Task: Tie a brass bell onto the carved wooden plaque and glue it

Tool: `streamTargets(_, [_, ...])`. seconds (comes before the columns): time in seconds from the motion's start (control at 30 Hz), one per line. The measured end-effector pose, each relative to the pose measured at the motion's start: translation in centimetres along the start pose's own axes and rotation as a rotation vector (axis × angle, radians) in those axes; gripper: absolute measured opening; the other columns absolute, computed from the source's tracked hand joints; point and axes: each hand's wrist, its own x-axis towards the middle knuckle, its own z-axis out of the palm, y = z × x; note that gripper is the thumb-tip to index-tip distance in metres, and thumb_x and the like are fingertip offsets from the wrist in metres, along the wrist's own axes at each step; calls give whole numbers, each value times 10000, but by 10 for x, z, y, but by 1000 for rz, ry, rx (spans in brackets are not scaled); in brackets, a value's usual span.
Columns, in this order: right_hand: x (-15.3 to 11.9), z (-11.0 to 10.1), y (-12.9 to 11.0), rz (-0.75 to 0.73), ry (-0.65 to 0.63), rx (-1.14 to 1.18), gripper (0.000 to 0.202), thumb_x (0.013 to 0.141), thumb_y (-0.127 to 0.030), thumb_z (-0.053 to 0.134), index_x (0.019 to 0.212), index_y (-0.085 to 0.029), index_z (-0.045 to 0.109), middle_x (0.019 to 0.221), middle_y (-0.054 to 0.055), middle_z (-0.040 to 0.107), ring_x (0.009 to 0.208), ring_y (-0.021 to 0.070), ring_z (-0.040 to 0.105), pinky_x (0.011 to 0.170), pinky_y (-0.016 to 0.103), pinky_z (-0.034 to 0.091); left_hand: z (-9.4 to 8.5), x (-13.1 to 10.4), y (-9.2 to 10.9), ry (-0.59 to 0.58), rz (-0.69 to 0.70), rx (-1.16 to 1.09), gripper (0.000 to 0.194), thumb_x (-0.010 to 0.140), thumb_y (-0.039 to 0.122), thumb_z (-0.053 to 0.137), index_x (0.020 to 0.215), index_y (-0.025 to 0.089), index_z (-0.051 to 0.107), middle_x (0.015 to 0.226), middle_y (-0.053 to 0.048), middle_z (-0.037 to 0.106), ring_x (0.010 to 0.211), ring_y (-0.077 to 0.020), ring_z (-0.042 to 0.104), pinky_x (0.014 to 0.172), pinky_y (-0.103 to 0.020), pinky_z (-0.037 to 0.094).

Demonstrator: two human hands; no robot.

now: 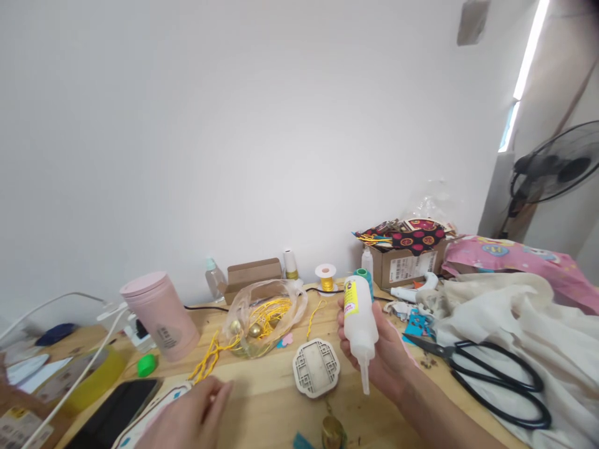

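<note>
A white squeeze bottle (362,327) with a yellow label is gripped in my right hand (381,355), its thin nozzle pointing down. Left of the bottle, a pale ornament (316,368) with cut-out lattice sides lies flat on the wooden table (262,399), its yellow cord stretching toward the wall. Just below the ornament is a brass-coloured bell (332,431). My left hand (194,415), slightly blurred, is at the lower left over a white patterned piece (154,411); its fingers are curled together, and whatever they may hold is hidden.
A plastic bag (264,312) of bells and yellow cords lies behind the ornament. At left stand a pink cup (161,315), a green cap (146,365) and a phone (115,415). Black scissors (486,374) rest on white cloth (505,318) at right, near a filled box (407,265).
</note>
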Motion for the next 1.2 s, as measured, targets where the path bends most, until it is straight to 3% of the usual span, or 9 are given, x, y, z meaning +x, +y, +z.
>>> streamTargets(0.07, [0,0,1,-2,-11,-1,455,539,-424,701,862,-135,560,661,13,626,528,87,546,479,173,419,6,0,34,15,40,-63,446,756,491,282,1050,206,458,657,-33,624,676,-235,595,630,-319,403])
streamTargets(0.13, [0,0,2,-7,-23,-6,448,555,-430,690,861,-128,562,656,17,625,521,86,544,484,175,420,16,1,67,62,67,-84,642,716,531,357,1232,156,283,837,-94,626,788,-264,587,666,-338,397])
streamTargets(0.23, [1,-1,2,-25,-26,-22,421,561,-426,687,824,-120,570,645,20,624,508,88,541,470,178,418,33,6,106,85,118,-15,765,673,564,409,1293,178,181,1067,-177,519,881,-313,551,650,-367,400])
streamTargets(0.4, [3,-4,-3,-54,53,5,452,525,-418,710,849,-136,567,645,13,628,519,102,552,462,188,423,50,17,134,71,77,111,752,696,531,402,1301,129,203,1008,-200,514,860,-310,544,677,-381,401])
streamTargets(0.7, [2,1,-1,-76,-4,-4,398,576,-399,683,856,-140,568,643,11,617,545,123,560,483,217,432,53,18,143,15,92,103,800,593,382,563,1281,112,258,1061,-210,479,955,-347,479,711,-386,401])
streamTargets(0.83, [3,0,-1,-88,41,-19,410,594,-439,659,859,-141,567,664,19,621,581,136,569,532,240,441,51,23,131,-35,146,-46,859,540,311,597,1291,120,225,1115,-206,434,1012,-348,439,786,-405,366])
streamTargets(0.97, [3,-2,0,-81,42,-7,444,586,-439,666,887,-130,564,677,24,625,559,116,562,533,216,436,46,31,104,-144,165,-397,910,551,322,609,1312,160,137,1150,-160,416,1052,-289,413,850,-382,335])
streamTargets(1.1, [4,-4,2,-82,18,-7,419,603,-421,661,883,-125,565,647,27,622,525,107,553,479,189,422,39,32,82,-365,132,-913,873,611,324,577,1309,222,63,1165,-117,392,913,-194,513,783,-320,405])
streamTargets(1.2, [6,-6,4,-81,17,-2,384,622,-426,644,843,-121,571,632,32,620,510,102,550,447,173,411,38,29,76,-515,119,-1259,893,589,314,597,1300,254,60,1200,-112,367,939,-191,519,792,-322,413])
